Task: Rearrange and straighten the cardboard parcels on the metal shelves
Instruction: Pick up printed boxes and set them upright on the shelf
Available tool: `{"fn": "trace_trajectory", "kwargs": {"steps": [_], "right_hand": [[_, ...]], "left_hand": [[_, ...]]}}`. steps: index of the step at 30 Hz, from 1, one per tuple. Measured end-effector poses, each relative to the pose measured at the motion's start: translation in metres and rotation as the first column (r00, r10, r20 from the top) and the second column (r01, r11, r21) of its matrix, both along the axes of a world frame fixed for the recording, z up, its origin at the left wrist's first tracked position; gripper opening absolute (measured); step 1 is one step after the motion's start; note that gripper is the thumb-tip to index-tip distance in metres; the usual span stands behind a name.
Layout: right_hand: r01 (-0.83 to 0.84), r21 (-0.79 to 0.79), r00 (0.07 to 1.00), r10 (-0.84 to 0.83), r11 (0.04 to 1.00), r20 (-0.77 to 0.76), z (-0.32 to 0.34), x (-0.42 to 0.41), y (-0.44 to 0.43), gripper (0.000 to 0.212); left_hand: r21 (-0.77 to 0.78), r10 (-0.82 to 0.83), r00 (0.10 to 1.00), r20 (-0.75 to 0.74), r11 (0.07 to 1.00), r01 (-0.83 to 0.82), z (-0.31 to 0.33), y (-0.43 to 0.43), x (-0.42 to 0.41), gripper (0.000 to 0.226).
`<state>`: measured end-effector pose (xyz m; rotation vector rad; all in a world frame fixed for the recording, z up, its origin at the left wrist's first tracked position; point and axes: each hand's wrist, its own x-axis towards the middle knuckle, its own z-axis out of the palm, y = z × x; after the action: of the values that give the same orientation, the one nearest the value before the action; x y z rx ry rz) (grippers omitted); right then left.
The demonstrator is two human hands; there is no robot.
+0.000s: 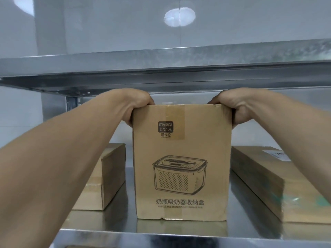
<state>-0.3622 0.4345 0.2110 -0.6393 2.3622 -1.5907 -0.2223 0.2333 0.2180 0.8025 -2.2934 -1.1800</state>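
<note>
A tall cardboard parcel [181, 167] printed with a storage-box drawing stands upright on the metal shelf [179, 235], close to its front edge. My left hand [136, 104] grips the parcel's top left corner, fingers curled over the top and hidden behind it. My right hand [231, 106] grips the top right corner the same way. A lower cardboard parcel [105, 176] lies to the left. A long flat parcel [279, 185] with a white label lies to the right.
The upper metal shelf [161, 68] runs just above my hands. A shelf upright [71, 104] stands behind at the left. A white wall is behind. Narrow gaps of bare shelf separate the three parcels.
</note>
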Motion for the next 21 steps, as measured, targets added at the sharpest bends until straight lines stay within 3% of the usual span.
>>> {"fn": "trace_trajectory", "kwargs": {"steps": [3, 7, 9, 15, 21], "right_hand": [[0.012, -0.078, 1.0, -0.01, 0.997, 0.016, -0.002, 0.0, 0.003, 0.014], [0.036, -0.187, 0.997, -0.022, 0.982, 0.074, -0.004, -0.004, 0.018, 0.013], [0.042, -0.252, 0.994, -0.015, 0.967, 0.108, -0.006, -0.01, 0.03, 0.013], [0.04, -0.391, 0.984, 0.033, 0.92, 0.178, -0.014, -0.025, 0.056, 0.017], [0.101, -0.42, 0.982, -0.023, 0.902, 0.188, -0.021, -0.026, 0.065, 0.021]], "left_hand": [[0.073, -0.017, 0.993, -0.117, 0.997, 0.026, -0.007, -0.001, 0.006, 0.024], [0.323, -0.07, 0.93, -0.361, 0.926, 0.195, -0.031, -0.023, 0.017, 0.054], [0.348, -0.057, 0.945, -0.323, 0.921, 0.175, -0.057, -0.039, 0.019, 0.061], [0.362, -0.036, 0.999, -0.015, 0.931, 0.039, -0.141, -0.049, 0.023, 0.063], [0.52, -0.03, 0.996, 0.084, 0.854, -0.018, -0.193, -0.048, 0.036, 0.074]]}}
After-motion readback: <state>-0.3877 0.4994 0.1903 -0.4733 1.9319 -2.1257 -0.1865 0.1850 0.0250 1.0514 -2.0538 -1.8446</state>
